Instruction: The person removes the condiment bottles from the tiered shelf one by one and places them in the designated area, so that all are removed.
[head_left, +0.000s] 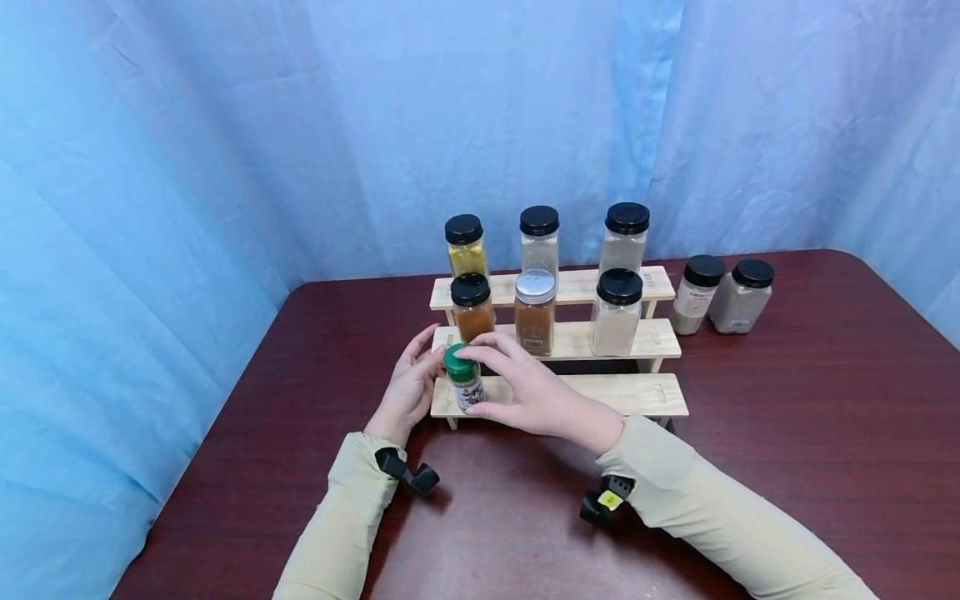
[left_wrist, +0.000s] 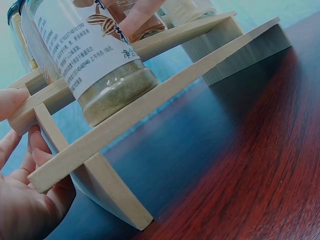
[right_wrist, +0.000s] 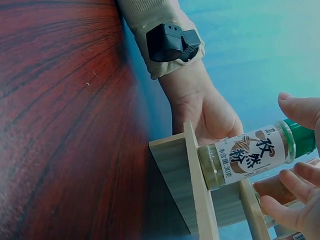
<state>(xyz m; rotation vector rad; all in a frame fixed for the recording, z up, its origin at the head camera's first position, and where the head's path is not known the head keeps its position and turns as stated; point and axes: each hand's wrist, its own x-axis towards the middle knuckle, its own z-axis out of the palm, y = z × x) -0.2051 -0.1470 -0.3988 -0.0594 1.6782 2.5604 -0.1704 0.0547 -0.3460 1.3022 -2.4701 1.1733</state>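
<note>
A cumin powder jar (head_left: 467, 385) with a green cap and white label stands upright at the left end of the lowest tier of a wooden three-step rack (head_left: 592, 390). My right hand (head_left: 528, 396) is around this jar, thumb on one side and fingers on the other; gaps show between them and the jar in the right wrist view. My left hand (head_left: 411, 385) holds the rack's left end. In the left wrist view, a digit of the left hand (left_wrist: 30, 200) lies on the middle tier's end, with other fingers curled below beside the support.
Several black-capped spice jars and a silver-capped jar (head_left: 535, 312) fill the upper two tiers. Right of the rack, a labelled jar (head_left: 693, 302) and a square jar (head_left: 741, 300) stand on the dark red table (head_left: 810, 450). Blue curtains (head_left: 480, 125) surround the table.
</note>
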